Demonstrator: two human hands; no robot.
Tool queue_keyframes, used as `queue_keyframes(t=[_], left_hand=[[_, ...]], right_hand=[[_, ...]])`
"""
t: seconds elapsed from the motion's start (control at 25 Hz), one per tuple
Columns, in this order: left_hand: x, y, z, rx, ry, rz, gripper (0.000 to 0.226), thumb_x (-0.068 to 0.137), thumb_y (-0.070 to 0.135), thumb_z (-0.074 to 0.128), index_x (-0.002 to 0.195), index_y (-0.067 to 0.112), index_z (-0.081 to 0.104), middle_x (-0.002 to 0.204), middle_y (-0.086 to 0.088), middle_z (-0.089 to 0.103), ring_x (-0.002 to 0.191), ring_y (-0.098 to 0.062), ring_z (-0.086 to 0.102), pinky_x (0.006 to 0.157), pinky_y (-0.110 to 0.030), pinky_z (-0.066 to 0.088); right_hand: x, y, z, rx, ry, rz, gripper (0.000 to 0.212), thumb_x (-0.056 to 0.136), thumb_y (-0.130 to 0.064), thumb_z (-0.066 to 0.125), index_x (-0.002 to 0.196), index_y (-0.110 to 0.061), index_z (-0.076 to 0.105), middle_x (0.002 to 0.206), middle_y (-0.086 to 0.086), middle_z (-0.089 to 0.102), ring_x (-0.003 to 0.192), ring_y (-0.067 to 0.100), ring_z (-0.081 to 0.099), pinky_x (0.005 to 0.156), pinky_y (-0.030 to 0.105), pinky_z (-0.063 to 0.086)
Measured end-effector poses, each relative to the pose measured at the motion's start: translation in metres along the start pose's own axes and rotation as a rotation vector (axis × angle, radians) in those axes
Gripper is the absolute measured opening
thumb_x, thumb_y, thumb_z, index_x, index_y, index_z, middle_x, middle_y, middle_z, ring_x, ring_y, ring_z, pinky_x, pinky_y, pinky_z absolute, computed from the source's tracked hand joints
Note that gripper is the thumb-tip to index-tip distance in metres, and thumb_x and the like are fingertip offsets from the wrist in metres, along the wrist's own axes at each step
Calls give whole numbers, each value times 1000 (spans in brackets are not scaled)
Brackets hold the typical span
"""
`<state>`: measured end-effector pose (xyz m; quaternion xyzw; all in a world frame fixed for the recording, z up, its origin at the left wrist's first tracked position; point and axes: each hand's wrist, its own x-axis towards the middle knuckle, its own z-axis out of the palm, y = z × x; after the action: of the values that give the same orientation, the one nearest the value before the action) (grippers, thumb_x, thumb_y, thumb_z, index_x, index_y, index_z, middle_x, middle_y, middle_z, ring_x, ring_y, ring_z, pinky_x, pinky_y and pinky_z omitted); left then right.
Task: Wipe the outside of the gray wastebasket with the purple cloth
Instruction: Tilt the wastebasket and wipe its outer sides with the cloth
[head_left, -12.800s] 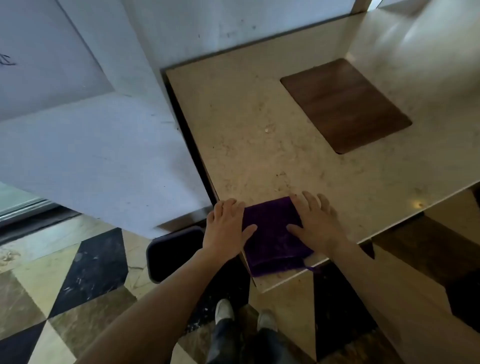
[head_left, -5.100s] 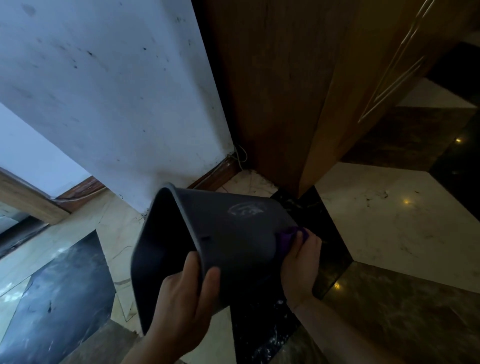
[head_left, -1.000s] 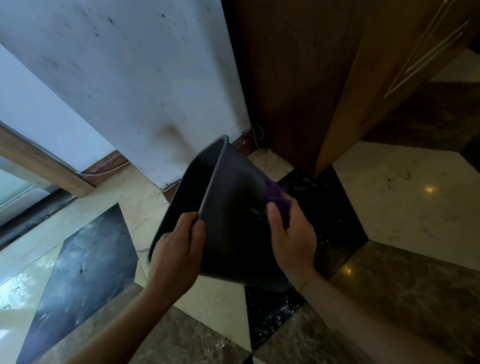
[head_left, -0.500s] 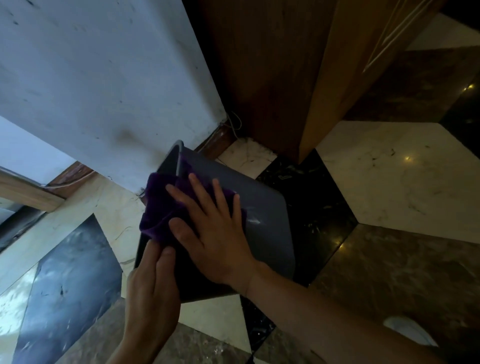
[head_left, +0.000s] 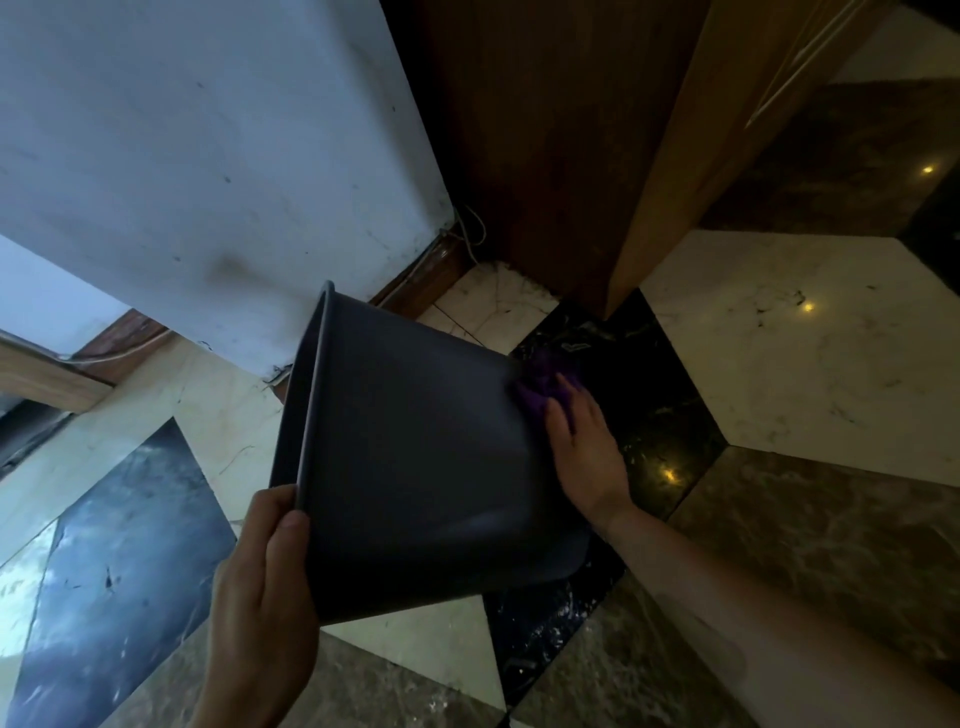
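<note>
The gray wastebasket (head_left: 415, 457) is tipped on its side above the floor, its open mouth facing left and its bottom to the right. My left hand (head_left: 265, 597) grips its rim at the lower left. My right hand (head_left: 584, 447) presses the purple cloth (head_left: 540, 387) against the basket's right end, near the bottom edge. Most of the cloth is hidden under my fingers and behind the basket.
A white wall (head_left: 208, 156) with a wooden skirting stands behind the basket. A brown wooden cabinet corner (head_left: 571, 156) rises at the back right. The floor (head_left: 779, 338) is polished marble in black, cream and brown tiles.
My right hand has slid the cloth from the rim side across the basket's wall to its bottom end. The basket has tilted, and my left hand now grips the rim lower down.
</note>
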<state>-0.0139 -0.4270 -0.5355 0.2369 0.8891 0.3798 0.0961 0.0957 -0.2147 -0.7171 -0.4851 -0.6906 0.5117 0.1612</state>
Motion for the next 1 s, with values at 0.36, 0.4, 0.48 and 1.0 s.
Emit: queue_keyframes(t=[0.36,0.4,0.48,1.0], left_hand=[[-18,19,20,40,0,83,23,90,32,30,83,29,52,58,-5,55,56,-5,55,43,-30,33],[-19,19,22,45,3,90,23,89,33,31,85,28,53,54,-4,55,56,-5,56,43,-30,35],[-18,18,23,44,8,83,24,87,37,32,87,28,54,60,0,61,61,-3,58,47,-32,38],[-15,-1,7,19,77,-258,27,78,39,35,87,37,60,64,-3,59,63,-31,59,57,-54,52]], right_hand=[[-48,-70,-8,-137,259,-486,37,102,-38,38,120,-15,62,114,5,71,94,19,68,78,21,47],[-63,-93,2,-21,213,-621,41,102,-38,38,124,-13,62,122,7,69,106,18,66,91,18,44],[-84,-129,20,99,77,-785,45,102,-43,37,136,-19,56,141,4,58,132,19,52,111,29,34],[-16,-55,21,-456,-119,-367,59,92,-71,20,148,-55,13,164,-20,10,151,18,5,118,59,3]])
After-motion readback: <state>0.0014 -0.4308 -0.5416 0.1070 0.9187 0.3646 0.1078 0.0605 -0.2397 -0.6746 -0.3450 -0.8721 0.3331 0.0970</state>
